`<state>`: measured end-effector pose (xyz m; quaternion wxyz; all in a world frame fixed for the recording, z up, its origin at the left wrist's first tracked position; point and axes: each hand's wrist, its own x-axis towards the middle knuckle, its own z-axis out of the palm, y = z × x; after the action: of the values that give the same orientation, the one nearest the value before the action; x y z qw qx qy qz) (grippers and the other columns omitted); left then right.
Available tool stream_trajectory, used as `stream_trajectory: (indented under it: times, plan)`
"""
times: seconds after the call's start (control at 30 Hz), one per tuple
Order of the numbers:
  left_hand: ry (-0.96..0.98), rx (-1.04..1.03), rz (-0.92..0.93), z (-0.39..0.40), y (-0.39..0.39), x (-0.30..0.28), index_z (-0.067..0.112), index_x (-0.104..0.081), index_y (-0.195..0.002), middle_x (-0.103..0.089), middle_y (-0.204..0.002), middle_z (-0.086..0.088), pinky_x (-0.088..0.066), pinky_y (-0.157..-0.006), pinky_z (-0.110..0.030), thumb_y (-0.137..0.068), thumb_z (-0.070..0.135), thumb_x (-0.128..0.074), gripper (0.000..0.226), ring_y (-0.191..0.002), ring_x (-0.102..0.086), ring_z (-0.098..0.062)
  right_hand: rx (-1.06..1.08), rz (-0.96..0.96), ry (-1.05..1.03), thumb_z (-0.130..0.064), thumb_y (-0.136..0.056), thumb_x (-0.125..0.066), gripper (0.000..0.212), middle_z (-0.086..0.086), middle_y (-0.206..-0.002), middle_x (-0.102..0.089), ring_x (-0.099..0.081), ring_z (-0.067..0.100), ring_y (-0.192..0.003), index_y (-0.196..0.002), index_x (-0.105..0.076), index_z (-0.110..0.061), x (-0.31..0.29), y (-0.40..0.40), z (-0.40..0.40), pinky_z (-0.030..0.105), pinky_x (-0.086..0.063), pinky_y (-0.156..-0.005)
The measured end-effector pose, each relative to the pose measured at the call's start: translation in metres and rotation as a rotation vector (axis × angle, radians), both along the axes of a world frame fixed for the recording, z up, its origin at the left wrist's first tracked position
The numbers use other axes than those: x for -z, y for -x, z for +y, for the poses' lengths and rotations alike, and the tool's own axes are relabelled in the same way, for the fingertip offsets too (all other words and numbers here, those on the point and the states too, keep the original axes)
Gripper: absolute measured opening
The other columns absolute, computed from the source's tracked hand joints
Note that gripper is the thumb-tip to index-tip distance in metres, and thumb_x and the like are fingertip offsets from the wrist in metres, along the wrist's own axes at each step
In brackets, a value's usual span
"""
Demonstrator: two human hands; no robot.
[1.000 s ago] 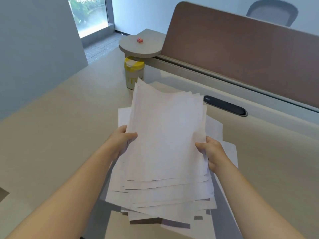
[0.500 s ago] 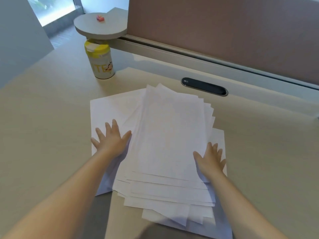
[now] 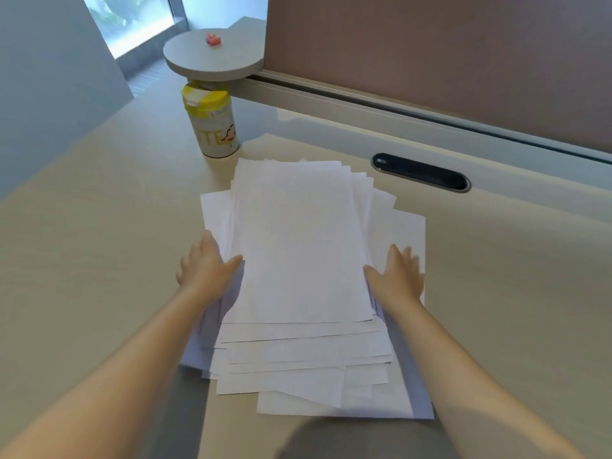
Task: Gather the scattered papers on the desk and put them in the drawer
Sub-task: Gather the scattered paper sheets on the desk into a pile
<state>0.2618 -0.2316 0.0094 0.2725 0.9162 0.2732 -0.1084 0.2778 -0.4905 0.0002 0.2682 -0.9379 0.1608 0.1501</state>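
Here the left hand point(image 3: 207, 268) lies flat and open against the left edge of the papers point(image 3: 298, 253) piled mid-desk point(image 3: 99, 243), the right hand point(image 3: 399, 276) spread open at the right edge; squeeze both sides inward evenly, squaring the fanned sheets before lifting

One second ago both hands held the stack of papers point(image 3: 301, 246) lifted and tilted above the desk point(image 3: 99, 246); now it lies flat on the desk. The left hand point(image 3: 203, 268) and right hand point(image 3: 397, 276) have let go and rest flat against its two sides. The sheets are squared more than half a second ago.
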Motion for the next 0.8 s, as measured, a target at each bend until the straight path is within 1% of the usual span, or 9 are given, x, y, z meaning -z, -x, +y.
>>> stream_trajectory:
  times: [0.07,0.17,0.37,0.47,0.53,0.6,0.63,0.73,0.8]
  plan:
    - [0.014,-0.069,0.043,0.000,0.001,0.004,0.000,-0.028,-0.139,-0.034,-0.148,-0.018,-0.026,-0.110,-0.050,-0.085,0.043,-0.052,0.073,-0.137,-0.028,-0.038,0.065,0.054,0.048,-0.041,-0.090,-0.043,0.073,0.015,-0.157,0.003,0.004,0.029,-0.145,-0.146,-0.009,-0.007,0.000,0.000,-0.006,0.045,-0.001,-0.118]
    - [0.057,-0.038,0.019,-0.003,-0.004,0.004,0.001,-0.025,-0.139,-0.036,-0.147,-0.018,-0.025,-0.111,-0.049,-0.086,0.044,-0.050,0.073,-0.139,-0.028,-0.034,-0.012,0.065,0.037,-0.044,-0.091,-0.037,0.075,0.011,-0.158,0.006,0.007,0.025,-0.146,-0.146,-0.003,-0.006,0.003,-0.004,-0.009,0.044,0.003,-0.118]
    - [0.094,0.086,-0.036,-0.006,-0.023,0.001,0.003,-0.027,-0.137,-0.042,-0.145,-0.015,-0.031,-0.108,-0.046,-0.086,0.038,-0.051,0.066,-0.134,-0.037,-0.034,-0.194,0.028,-0.046,-0.041,-0.092,-0.037,0.072,0.006,-0.159,0.003,0.006,0.022,-0.146,-0.147,-0.005,-0.008,0.003,-0.025,-0.002,0.044,0.005,-0.118]
    - [0.117,0.144,-0.060,-0.017,-0.029,-0.006,0.008,-0.016,-0.146,-0.035,-0.151,-0.011,-0.027,-0.110,-0.040,-0.088,0.033,-0.051,0.072,-0.139,-0.032,-0.031,-0.223,0.017,-0.165,-0.037,-0.092,-0.041,0.067,0.005,-0.158,-0.002,0.004,0.025,-0.146,-0.147,-0.008,-0.014,0.000,-0.035,0.004,0.041,0.002,-0.118]
    - [0.223,0.133,-0.085,-0.022,-0.031,-0.004,0.011,-0.015,-0.147,-0.036,-0.150,-0.011,-0.027,-0.111,-0.041,-0.088,0.031,-0.053,0.073,-0.139,-0.031,-0.032,-0.195,0.011,-0.323,-0.035,-0.090,-0.046,0.062,0.006,-0.154,-0.020,-0.016,0.027,-0.142,-0.144,-0.021,-0.016,-0.002,-0.038,0.007,0.040,-0.015,-0.117]
    - [0.339,0.025,-0.119,-0.024,-0.027,-0.002,0.012,-0.024,-0.143,-0.039,-0.146,-0.014,-0.030,-0.111,-0.043,-0.086,0.029,-0.055,0.067,-0.136,-0.032,-0.033,-0.109,-0.018,-0.475,-0.027,-0.088,-0.052,0.048,0.004,-0.138,-0.044,-0.044,0.020,-0.122,-0.133,-0.039,-0.015,-0.007,-0.037,0.008,0.032,-0.034,-0.103]
    - [0.349,-0.043,-0.122,-0.024,-0.025,-0.002,0.009,-0.030,-0.139,-0.041,-0.143,-0.016,-0.030,-0.110,-0.044,-0.086,0.028,-0.055,0.061,-0.134,-0.033,-0.035,-0.067,-0.039,-0.483,-0.026,-0.086,-0.054,0.045,0.003,-0.134,-0.049,-0.048,0.019,-0.116,-0.129,-0.043,-0.014,-0.010,-0.036,0.007,0.031,-0.038,-0.099]
    - [0.250,-0.155,-0.028,-0.026,-0.014,-0.004,0.002,-0.032,-0.135,-0.036,-0.142,-0.018,-0.028,-0.108,-0.045,-0.087,0.029,-0.054,0.060,-0.133,-0.028,-0.038,-0.012,0.012,-0.230,-0.034,-0.082,-0.058,0.064,0.007,-0.145,-0.036,-0.035,0.029,-0.131,-0.137,-0.034,-0.012,-0.016,-0.031,0.000,0.041,-0.032,-0.106]
    - [0.276,-0.199,0.009,-0.031,-0.007,-0.007,0.003,-0.027,-0.140,-0.028,-0.146,-0.018,-0.028,-0.109,-0.045,-0.087,0.030,-0.052,0.064,-0.135,-0.026,-0.038,0.056,0.063,-0.232,-0.031,-0.082,-0.060,0.075,0.009,-0.150,-0.024,-0.026,0.031,-0.136,-0.143,-0.022,-0.010,-0.020,-0.028,-0.003,0.041,-0.029,-0.108]
